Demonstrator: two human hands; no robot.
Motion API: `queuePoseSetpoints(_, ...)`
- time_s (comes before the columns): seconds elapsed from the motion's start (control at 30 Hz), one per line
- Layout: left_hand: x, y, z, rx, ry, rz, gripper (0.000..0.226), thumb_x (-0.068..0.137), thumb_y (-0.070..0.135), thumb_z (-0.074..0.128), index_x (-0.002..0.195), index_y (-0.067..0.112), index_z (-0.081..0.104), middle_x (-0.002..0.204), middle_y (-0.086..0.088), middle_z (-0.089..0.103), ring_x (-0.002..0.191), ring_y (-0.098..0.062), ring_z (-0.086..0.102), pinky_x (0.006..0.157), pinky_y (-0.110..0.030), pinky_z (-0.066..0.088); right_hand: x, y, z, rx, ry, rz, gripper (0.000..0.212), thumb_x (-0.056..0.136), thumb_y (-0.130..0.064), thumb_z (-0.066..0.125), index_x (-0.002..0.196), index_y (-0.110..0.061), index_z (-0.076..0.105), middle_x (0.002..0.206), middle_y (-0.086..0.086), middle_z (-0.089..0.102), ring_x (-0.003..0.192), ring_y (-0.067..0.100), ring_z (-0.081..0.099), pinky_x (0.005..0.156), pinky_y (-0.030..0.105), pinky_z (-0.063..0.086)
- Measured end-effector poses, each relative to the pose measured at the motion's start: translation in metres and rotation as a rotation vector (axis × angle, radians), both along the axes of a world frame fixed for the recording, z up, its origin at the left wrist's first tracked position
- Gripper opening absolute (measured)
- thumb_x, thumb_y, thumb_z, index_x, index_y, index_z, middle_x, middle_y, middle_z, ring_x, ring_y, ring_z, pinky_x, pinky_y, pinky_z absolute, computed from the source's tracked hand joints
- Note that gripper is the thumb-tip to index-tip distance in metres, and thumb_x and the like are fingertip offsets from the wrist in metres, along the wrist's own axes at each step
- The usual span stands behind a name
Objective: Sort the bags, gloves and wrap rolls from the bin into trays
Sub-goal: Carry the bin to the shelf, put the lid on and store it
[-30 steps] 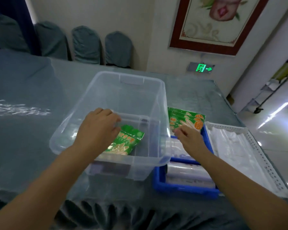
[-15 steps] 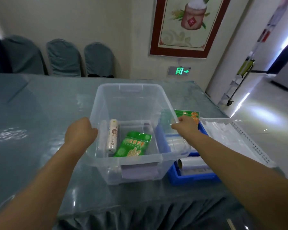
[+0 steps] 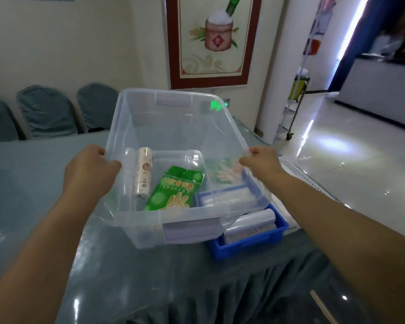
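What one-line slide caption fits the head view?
Both hands, left and right, grip the clear bin, which holds a green glove pack and a wrap roll.

The bin (image 3: 173, 127) sits at the table's (image 3: 45, 230) near edge, towards its right end, and appears tilted, its far side raised. The left hand (image 3: 89, 170) grips the bin's left rim, the right hand (image 3: 260, 162) its right rim. Inside, along the left wall, lies a wrap roll (image 3: 143, 175); just right of it lies a glove packet (image 3: 173, 190). A tray (image 3: 250, 242) stands at the bin's right near corner, partly under it, with a roll (image 3: 253, 220) in it. A second tray (image 3: 295, 169) lies to the right, by the table's right edge. Chairs (image 3: 47, 111) stand behind the table's far edge.
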State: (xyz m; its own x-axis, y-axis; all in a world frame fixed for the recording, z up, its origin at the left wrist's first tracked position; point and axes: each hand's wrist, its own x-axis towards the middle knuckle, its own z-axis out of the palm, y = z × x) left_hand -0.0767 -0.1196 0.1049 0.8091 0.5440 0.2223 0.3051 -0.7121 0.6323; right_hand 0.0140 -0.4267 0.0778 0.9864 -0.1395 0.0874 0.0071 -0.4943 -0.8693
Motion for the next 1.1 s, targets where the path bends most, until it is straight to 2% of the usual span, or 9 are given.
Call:
queuePoseSetpoints(0.1,0.013,-0.053,0.011,0.001,-0.039,-0.078,0.026,0.082,0.02,0.058,0.106,0.008,0.061,0.088,-0.011,0.061,0.074,-0.029,0.053,0.065,-0.033,0.038,-0.005,-0.058,0.008,0.041,-0.028,-0.073,0.018,0.073,-0.005,0.068,0.091,-0.004,0.068,0.076,0.009,0.059,0.061,0.02,0.051,0.059,0.031,0.042)
queuePoseSetpoints(0.17,0.021,-0.096,0.016,0.005,-0.067,-0.14,0.02,0.082,0.018,0.057,0.099,0.008,0.061,0.083,-0.01,0.06,0.067,-0.027,0.051,0.058,-0.031,0.036,-0.011,-0.104,0.013,0.056,-0.046,-0.109,0.016,0.074,-0.005,0.068,0.09,-0.007,0.067,0.069,0.004,0.057,0.058,0.015,0.049,0.057,0.028,0.042)
queuePoseSetpoints(0.3,0.039,-0.201,0.023,0.006,-0.114,-0.269,0.022,0.083,0.019,0.056,0.102,0.009,0.055,0.091,-0.011,0.058,0.074,-0.03,0.051,0.065,-0.032,0.037,-0.027,-0.213,0.022,0.078,-0.076,-0.197,0.016,0.076,-0.001,0.067,0.087,-0.013,0.062,0.067,-0.001,0.054,0.056,0.011,0.048,0.052,0.022,0.041)
queuePoseSetpoints(0.4,0.06,-0.288,0.021,-0.068,-0.139,-0.368,0.012,0.081,0.014,0.06,0.091,0.011,0.054,0.082,-0.011,0.057,0.067,-0.028,0.051,0.062,-0.031,0.038,-0.037,-0.305,0.022,0.074,-0.077,-0.284,0.022,0.076,-0.005,0.068,0.097,-0.009,0.063,0.072,0.0,0.054,0.057,0.012,0.048,0.053,0.022,0.039)
queuePoseSetpoints(0.5,0.08,-0.378,0.015,-0.086,-0.134,-0.467,0.011,0.078,0.013,0.063,0.087,0.008,0.059,0.074,-0.012,0.058,0.071,-0.033,0.055,0.069,-0.038,0.046,-0.051,-0.395,0.02,0.073,-0.065,-0.37,0.026,0.075,-0.005,0.068,0.101,-0.006,0.064,0.071,-0.001,0.053,0.055,0.014,0.047,0.053,0.023,0.038)
queuePoseSetpoints(0.7,0.115,-0.548,-0.013,-0.09,-0.081,-0.616,0.023,0.078,0.017,0.065,0.098,0.006,0.06,0.09,-0.019,0.065,0.087,-0.037,0.059,0.081,-0.04,0.045,-0.077,-0.555,0.011,0.037,-0.03,-0.533,0.021,0.077,-0.005,0.067,0.097,-0.007,0.065,0.067,-0.001,0.052,0.058,0.017,0.049,0.055,0.025,0.039)
queuePoseSetpoints(0.87,0.154,-0.67,-0.039,-0.08,-0.029,-0.729,0.019,0.081,0.021,0.061,0.096,0.009,0.058,0.079,-0.005,0.058,0.075,-0.026,0.051,0.062,-0.029,0.035,-0.073,-0.661,-0.012,-0.002,0.034,-0.666,0.027,0.077,-0.008,0.068,0.104,-0.007,0.063,0.074,0.002,0.055,0.062,0.02,0.05,0.065,0.029,0.042)
queuePoseSetpoints(0.93,0.174,-0.713,-0.051,-0.092,0.01,-0.761,0.026,0.083,0.023,0.061,0.105,0.009,0.057,0.09,-0.005,0.061,0.078,-0.025,0.051,0.068,-0.03,0.035,-0.063,-0.698,-0.022,-0.013,0.073,-0.705,0.028,0.078,-0.008,0.067,0.106,-0.007,0.063,0.077,0.003,0.056,0.062,0.02,0.05,0.064,0.027,0.042)
queuePoseSetpoints(1.1,0.249,-0.808,-0.084,-0.123,0.068,-0.837,0.04,0.083,0.021,0.059,0.119,0.004,0.057,0.108,-0.016,0.066,0.091,-0.031,0.059,0.074,-0.029,0.038,-0.011,-0.785,-0.05,0.008,0.129,-0.785,0.032,0.076,-0.006,0.066,0.108,-0.003,0.063,0.069,-0.001,0.052,0.057,0.015,0.048,0.057,0.024,0.039)
